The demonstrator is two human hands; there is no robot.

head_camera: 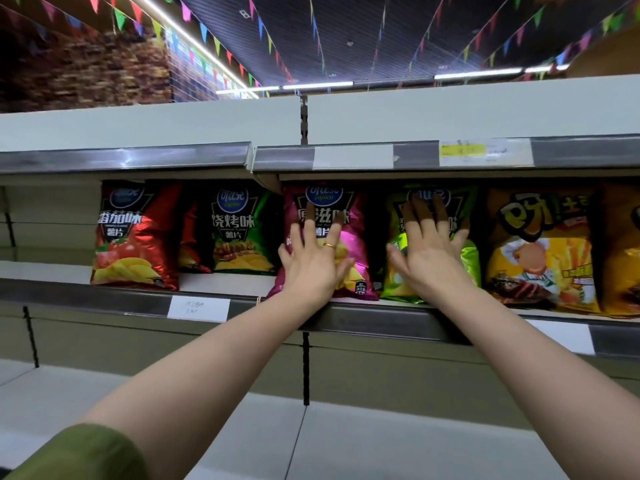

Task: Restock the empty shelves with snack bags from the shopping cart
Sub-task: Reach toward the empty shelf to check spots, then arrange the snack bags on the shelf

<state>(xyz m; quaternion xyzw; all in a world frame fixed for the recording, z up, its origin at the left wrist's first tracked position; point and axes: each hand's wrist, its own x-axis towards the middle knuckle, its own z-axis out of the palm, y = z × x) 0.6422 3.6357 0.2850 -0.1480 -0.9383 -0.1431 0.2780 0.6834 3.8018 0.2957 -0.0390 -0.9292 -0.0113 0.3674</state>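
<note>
Several snack bags stand upright in a row on the middle shelf. My left hand lies flat with spread fingers against the front of a magenta chip bag. My right hand presses flat on a lime green chip bag beside it. To the left stand a red bag and a dark green bag. An orange bag stands to the right, with another orange bag at the frame edge. The shopping cart is out of view.
The top shelf above shows bare white board with price-tag rails. The lower shelf runs beneath my arms. The left end of the middle shelf has no bags on it. Coloured pennants hang from the ceiling.
</note>
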